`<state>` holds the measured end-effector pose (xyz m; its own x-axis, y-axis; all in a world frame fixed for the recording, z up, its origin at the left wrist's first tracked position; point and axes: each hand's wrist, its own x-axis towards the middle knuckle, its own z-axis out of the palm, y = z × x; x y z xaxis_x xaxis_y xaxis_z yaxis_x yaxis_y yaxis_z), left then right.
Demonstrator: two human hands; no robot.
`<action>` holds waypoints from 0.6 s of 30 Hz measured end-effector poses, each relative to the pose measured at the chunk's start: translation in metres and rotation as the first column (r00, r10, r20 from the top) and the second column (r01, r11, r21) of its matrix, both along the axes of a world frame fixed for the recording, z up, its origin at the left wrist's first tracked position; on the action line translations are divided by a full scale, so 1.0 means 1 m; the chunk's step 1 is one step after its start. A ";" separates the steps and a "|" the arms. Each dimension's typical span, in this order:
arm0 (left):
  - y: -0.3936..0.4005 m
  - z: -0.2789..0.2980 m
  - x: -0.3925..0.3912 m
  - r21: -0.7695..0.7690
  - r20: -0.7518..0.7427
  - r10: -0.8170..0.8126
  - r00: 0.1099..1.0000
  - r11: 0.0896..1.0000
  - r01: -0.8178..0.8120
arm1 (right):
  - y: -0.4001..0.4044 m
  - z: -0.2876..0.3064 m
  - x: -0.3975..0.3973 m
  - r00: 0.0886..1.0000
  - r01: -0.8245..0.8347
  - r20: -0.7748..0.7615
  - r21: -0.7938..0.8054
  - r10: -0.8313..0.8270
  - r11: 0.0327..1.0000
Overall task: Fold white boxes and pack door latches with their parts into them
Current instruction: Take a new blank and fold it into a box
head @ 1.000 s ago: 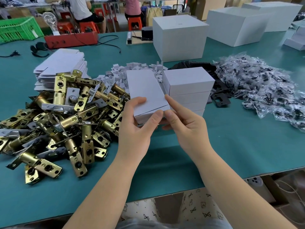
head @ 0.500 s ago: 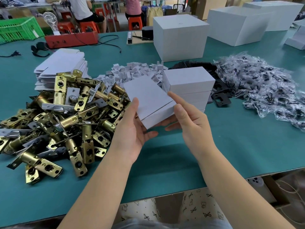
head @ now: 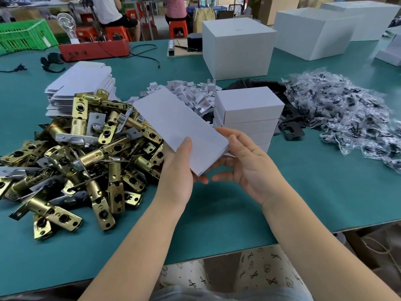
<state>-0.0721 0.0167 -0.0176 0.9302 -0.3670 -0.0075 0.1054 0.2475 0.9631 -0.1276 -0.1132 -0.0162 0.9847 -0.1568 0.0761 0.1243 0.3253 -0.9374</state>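
Observation:
A closed small white box (head: 180,124) is held above the green table, tilted with its far end pointing up-left over the latches. My left hand (head: 178,170) grips its near end, thumb on top and fingers underneath. My right hand (head: 249,164) is beside the box's near right corner with fingers loosely spread; fingertips touch its edge. A pile of brass door latches (head: 82,153) lies left. A stack of closed white boxes (head: 247,114) stands just behind my right hand. Flat unfolded box blanks (head: 82,81) are stacked at the back left.
Small white cardboard inserts (head: 191,92) lie heaped behind the box. Black strike plates (head: 290,124) and a heap of clear bags with dark parts (head: 347,114) fill the right. Large white cartons (head: 238,46) stand at the back. The table edge (head: 217,255) is near my body.
The box has turned counter-clockwise and swung left over the latches. My left hand shifted under its near end; my right hand came off the top and opened beside the corner.

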 end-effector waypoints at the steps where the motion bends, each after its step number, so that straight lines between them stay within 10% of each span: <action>1: -0.001 -0.001 0.000 0.017 -0.004 0.001 1.000 1.000 -0.001 | 0.002 0.001 0.000 0.999 0.052 0.013 -0.037 -0.052 0.998; 18: -0.001 0.001 0.001 0.003 -0.131 -0.081 0.988 0.997 0.082 | 0.007 -0.001 -0.002 0.962 0.257 0.149 -0.216 -0.229 0.942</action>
<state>-0.0712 0.0162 -0.0168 0.8882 -0.4406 -0.1304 0.2500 0.2252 0.9417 -0.1300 -0.1060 -0.0170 0.9001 -0.3543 0.2535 0.2881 0.0475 -0.9564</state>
